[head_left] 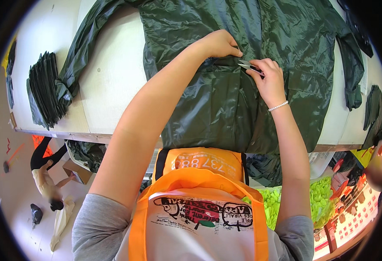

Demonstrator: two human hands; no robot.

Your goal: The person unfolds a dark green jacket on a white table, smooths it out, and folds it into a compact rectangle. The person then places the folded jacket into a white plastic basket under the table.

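A dark green, shiny jacket lies spread over the table, its lower part hanging at the near edge. My left hand is closed, pinching a bit of the jacket near its middle, by a pocket-like seam. Just to the right, my right hand grips small thread snips. Their pointed blades are slightly apart and aim left, close to my left fingertips. Any thread between the blades is too small to make out.
The pale table bears a stack of folded dark green pieces on the left. Below its edge are bins with dark cloth and bright yellow-green cloth. A person bends near a cardboard box at lower left.
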